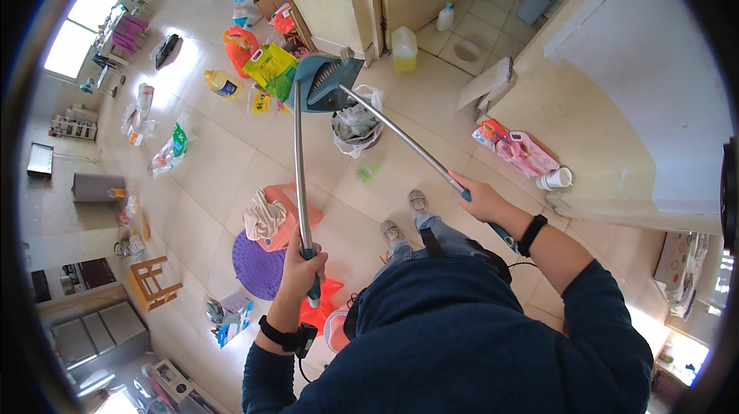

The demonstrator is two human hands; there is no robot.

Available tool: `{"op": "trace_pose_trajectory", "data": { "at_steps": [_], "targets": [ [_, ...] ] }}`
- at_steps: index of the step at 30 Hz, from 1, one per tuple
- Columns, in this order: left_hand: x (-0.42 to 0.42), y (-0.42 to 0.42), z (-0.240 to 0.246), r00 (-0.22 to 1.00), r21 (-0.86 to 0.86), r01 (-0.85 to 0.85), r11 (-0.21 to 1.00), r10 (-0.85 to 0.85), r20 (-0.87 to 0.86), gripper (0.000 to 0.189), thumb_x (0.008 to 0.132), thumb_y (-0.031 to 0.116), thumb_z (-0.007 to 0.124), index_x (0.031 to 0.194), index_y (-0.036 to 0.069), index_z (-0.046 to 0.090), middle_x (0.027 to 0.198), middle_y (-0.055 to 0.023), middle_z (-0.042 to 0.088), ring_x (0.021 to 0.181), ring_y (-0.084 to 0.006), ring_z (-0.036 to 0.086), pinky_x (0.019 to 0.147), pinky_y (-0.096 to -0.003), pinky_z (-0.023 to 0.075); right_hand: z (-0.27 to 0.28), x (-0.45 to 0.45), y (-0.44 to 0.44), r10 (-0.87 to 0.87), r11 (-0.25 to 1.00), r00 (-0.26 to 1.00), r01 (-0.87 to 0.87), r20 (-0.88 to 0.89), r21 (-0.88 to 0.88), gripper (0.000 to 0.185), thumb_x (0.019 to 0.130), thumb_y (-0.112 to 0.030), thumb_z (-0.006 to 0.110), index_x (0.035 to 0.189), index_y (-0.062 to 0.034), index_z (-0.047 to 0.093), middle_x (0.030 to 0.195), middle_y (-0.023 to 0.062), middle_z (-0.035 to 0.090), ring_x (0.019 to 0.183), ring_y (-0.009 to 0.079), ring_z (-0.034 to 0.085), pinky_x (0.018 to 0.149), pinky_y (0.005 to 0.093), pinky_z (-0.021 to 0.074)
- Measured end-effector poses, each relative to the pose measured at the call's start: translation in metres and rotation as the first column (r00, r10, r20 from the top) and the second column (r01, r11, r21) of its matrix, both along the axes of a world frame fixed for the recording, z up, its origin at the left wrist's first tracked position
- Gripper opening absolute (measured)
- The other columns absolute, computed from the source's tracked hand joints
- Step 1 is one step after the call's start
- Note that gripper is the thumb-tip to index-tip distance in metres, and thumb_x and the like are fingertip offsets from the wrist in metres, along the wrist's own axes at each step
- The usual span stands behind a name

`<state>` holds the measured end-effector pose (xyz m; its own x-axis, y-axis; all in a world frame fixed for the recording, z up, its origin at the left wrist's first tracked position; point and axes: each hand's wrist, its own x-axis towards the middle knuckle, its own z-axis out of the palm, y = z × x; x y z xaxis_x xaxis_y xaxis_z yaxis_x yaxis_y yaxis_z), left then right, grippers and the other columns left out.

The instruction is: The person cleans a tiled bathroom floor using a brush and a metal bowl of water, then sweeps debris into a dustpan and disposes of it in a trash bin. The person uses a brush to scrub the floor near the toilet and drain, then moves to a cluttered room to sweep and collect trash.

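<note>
My left hand (304,271) grips the lower end of a metal pole that runs up to a teal dustpan (307,72). The dustpan has a row of comb teeth. In my right hand (484,199) is the handle of a broom (404,138), whose pole slants up and left to a teal head (332,97) against the dustpan. Both heads are together over the back edge of a waste bin (375,139). The bin is lined with a white plastic bag and holds crumpled clear plastic. I cannot tell whether the heads touch the bin.
A crushed green-labelled plastic piece (365,172) lies before my feet. Left stand a pink stool (300,206) with a cloth (264,216) and a purple mat (257,266). Bags and an oil bottle (221,83) sit behind; a yellow-liquid jug (404,50) stands by the doorway.
</note>
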<state>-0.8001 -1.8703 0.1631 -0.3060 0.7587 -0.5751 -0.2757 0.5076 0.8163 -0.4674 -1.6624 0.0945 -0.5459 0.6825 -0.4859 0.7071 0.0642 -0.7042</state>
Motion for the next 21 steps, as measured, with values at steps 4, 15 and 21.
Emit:
{"op": "trace_pose_trajectory", "data": {
  "at_steps": [4,15,21],
  "targets": [
    [-0.003,0.000,0.000,1.000,0.006,0.006,1.000,-0.006,0.006,0.080,0.074,-0.009,0.055,0.141,0.011,0.016,0.072,-0.0023,0.046,0.043,-0.0107,0.047,0.037,-0.0253,0.0408,-0.005,-0.009,0.006,-0.027,0.999,0.996,0.029,0.090,-0.018,0.065,0.076,-0.005,0.049,0.138,-0.0189,0.032,0.066,0.0189,0.058,0.050,0.0285,0.057,0.049,0.0376,0.0469],
    [-0.006,0.000,0.002,0.999,-0.016,0.046,0.999,-0.046,-0.013,0.080,0.073,-0.009,0.055,0.140,0.011,0.018,0.072,-0.0023,0.046,0.044,-0.0112,0.048,0.037,-0.0260,0.0400,-0.008,0.003,-0.001,-0.044,0.999,0.990,0.044,0.135,0.007,0.066,0.075,-0.003,0.048,0.138,-0.0187,0.033,0.067,0.0198,0.060,0.051,0.0296,0.058,0.050,0.0380,0.0471],
    [-0.016,-0.002,0.008,0.999,-0.053,0.004,0.999,-0.002,0.034,0.080,0.073,-0.009,0.056,0.140,0.012,0.017,0.073,-0.0023,0.046,0.045,-0.0106,0.048,0.038,-0.0257,0.0411,0.007,0.018,-0.006,-0.080,0.997,0.984,0.082,0.158,-0.009,0.067,0.075,-0.002,0.046,0.138,-0.0177,0.033,0.062,0.0167,0.057,0.044,0.0246,0.055,0.045,0.0354,0.0456]
  ]
}}
